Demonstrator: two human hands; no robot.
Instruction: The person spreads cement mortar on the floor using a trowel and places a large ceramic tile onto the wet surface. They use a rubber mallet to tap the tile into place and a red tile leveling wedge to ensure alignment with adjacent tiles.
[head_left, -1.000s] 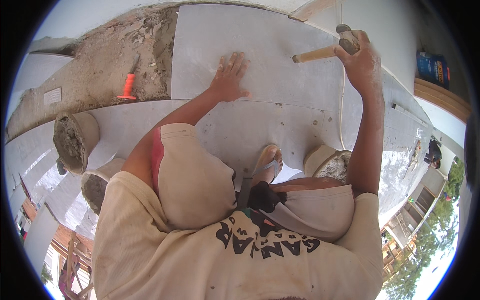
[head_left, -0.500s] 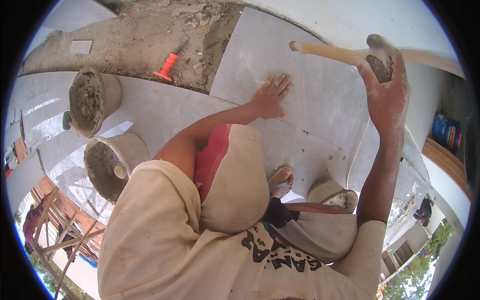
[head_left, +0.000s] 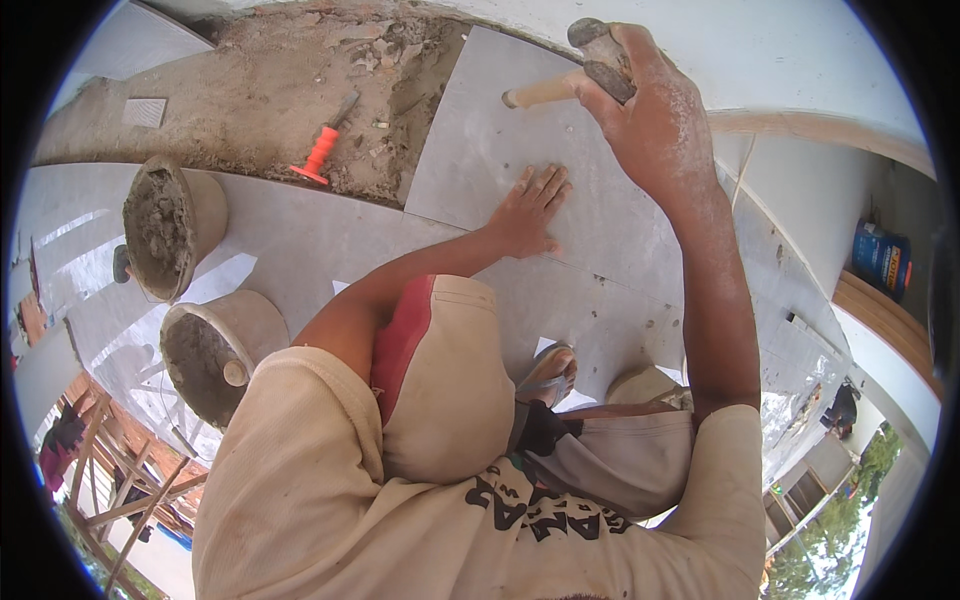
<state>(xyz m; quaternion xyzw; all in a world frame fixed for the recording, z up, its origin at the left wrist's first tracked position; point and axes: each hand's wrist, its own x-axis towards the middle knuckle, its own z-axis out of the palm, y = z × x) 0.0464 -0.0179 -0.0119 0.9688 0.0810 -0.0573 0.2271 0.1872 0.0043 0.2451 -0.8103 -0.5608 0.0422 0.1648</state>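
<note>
A large grey tile (head_left: 455, 130) lies beside rough mortar at the top. My left hand (head_left: 527, 215) rests on it, palm down and fingers spread. Above it, my right hand (head_left: 650, 130) grips a mallet by its dark head (head_left: 588, 35). The pale wooden handle (head_left: 545, 90) points left, its end over the tile; I cannot tell whether it touches. A tool with an orange-red handle (head_left: 318, 155) and metal blade lies on the rough mortar (head_left: 250, 90), left of the tile.
Two mortar buckets (head_left: 200, 230) stand at left, another (head_left: 640, 385) beside my foot (head_left: 550, 375). A white wall (head_left: 800, 60) runs along the upper right, with a blue container (head_left: 880, 255) farther right. Wooden scaffolding (head_left: 130, 480) shows at lower left.
My right hand has moved left with the mallet, its handle end now over the upper part of the tile. My left hand stays spread on the tile. The view has turned, shifting surroundings within the picture.
</note>
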